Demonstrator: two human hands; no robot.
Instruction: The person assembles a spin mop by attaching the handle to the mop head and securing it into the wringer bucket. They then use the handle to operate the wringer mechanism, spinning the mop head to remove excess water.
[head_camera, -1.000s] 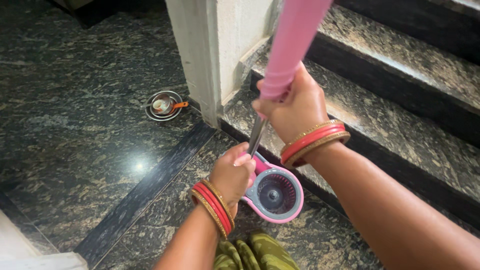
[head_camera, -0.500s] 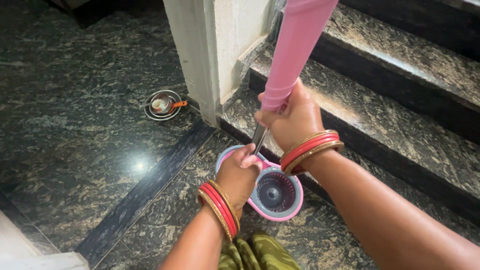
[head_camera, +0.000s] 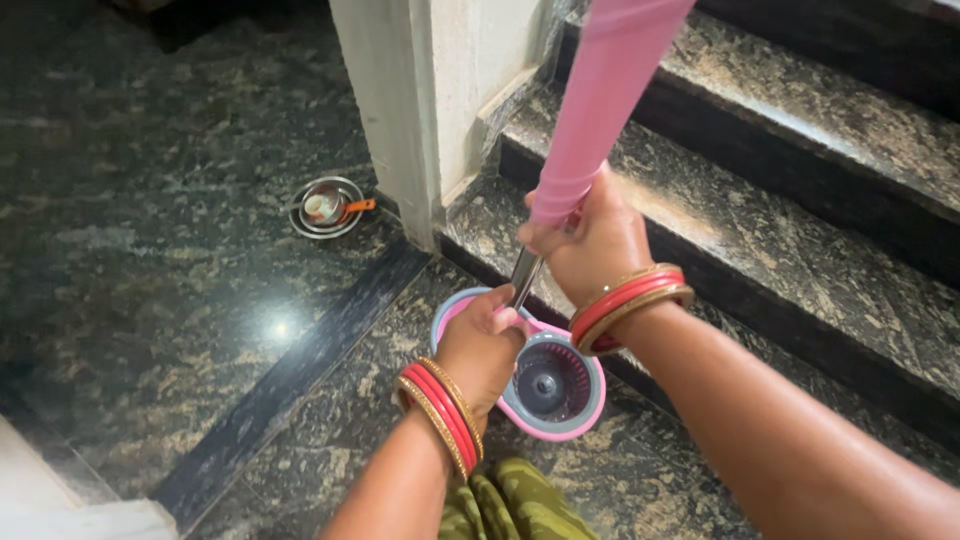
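Seen from above, we find both forearms reaching forward and down over a dark speckled stone floor (head_camera: 170, 300). The right hand (head_camera: 590, 245), its wrist ringed with red and gold bangles (head_camera: 630, 305), is raised and clenched around the lower end of the pink sleeve of a mop handle (head_camera: 610, 100), which slants up and away to the top edge of the view. Below that grip the handle narrows to a bare metal shaft (head_camera: 525, 275). The left hand (head_camera: 485, 345), also bangled at the wrist, sits lower, its fingers curled shut around this shaft just above a pink and grey spin bucket (head_camera: 560, 385). We see the bucket standing on the floor at the foot of the stone stairs (head_camera: 800, 200), its dark slotted spinner basket facing upward beside the left hand. A pale pillar (head_camera: 430, 100) rises behind, and near its base, well apart from the hands, lies a small round metal dish with an orange handle (head_camera: 328, 207). Green patterned cloth (head_camera: 510, 510) shows at the bottom edge.
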